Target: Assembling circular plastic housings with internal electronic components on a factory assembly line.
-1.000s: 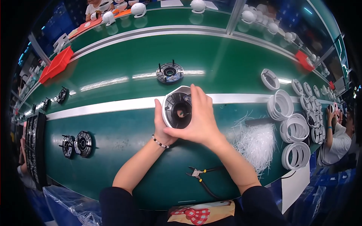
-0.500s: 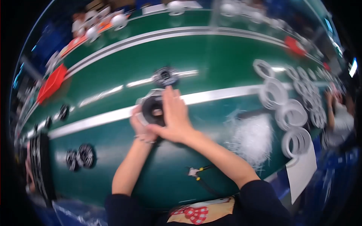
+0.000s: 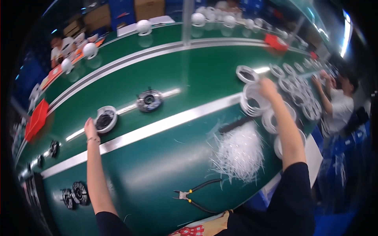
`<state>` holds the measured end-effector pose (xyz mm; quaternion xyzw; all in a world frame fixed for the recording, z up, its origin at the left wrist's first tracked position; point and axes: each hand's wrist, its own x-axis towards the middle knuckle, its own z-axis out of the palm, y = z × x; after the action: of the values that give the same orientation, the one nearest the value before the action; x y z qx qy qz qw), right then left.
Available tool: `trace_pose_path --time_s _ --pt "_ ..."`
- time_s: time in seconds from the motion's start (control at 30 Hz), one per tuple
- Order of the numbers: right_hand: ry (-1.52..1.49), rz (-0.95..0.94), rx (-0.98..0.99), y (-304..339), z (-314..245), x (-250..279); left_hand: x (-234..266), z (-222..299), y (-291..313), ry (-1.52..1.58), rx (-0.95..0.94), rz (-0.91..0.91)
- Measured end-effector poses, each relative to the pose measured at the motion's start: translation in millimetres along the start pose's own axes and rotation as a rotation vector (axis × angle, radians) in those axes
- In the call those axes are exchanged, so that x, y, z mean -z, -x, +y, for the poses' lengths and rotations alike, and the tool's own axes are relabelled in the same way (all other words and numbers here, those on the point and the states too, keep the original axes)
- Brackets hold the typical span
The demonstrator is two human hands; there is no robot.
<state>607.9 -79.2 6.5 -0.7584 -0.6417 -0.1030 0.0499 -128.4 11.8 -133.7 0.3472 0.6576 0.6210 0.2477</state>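
The left hand [image 3: 90, 126] touches a smooth, rounded white housing [image 3: 114, 119] with a black core on the glossy green surface [image 3: 212, 63], the right hand [image 3: 268, 90] overlaps stacked hollow rings [image 3: 248, 107], blur obscuring either grip.

Both forearms [image 3: 98, 177] stretch forward, hands [image 3: 90, 128] [image 3: 268, 89] well apart.

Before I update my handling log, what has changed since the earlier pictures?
The left hand has moved the white round housing with black insert left, beyond the long pale strip, and is at the housing's edge. The right hand has let go of it, swinging right to the stacked white rings. The black-handled metal pliers and heaped translucent strips stayed put.
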Motion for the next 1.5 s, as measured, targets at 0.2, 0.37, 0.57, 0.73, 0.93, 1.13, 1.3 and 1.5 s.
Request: trace_pose_path --time_s 0.2,0.37,0.57,0.73,0.93,1.13,1.3,1.5 --pt "0.084 0.068 0.007 3 22 35 -115 141 141 -0.454 -0.991 -0.180" --pt "0.091 0.276 0.204 -2 -19 86 -210 87 146 -0.596 -0.993 -0.360" --pt "-0.300 0.141 0.244 46 -130 81 -220 93 172 -0.717 -0.417 -0.519" --pt "-0.514 -0.207 0.385 100 -208 25 -170 94 199 -0.121 0.003 -0.631" --pt "-0.259 -0.343 0.470 130 -239 11 -80 102 227 0.268 -0.283 -0.445" --pt "-0.324 -0.282 0.805 141 -262 43 -50 122 255 0.206 -0.465 -0.359" --pt "-0.370 -0.402 0.883 130 -262 28 -50 133 267 0.270 -0.553 -0.364" --pt "-0.856 -0.032 0.505 123 -259 31 -47 120 271 0.301 -0.614 -0.330"
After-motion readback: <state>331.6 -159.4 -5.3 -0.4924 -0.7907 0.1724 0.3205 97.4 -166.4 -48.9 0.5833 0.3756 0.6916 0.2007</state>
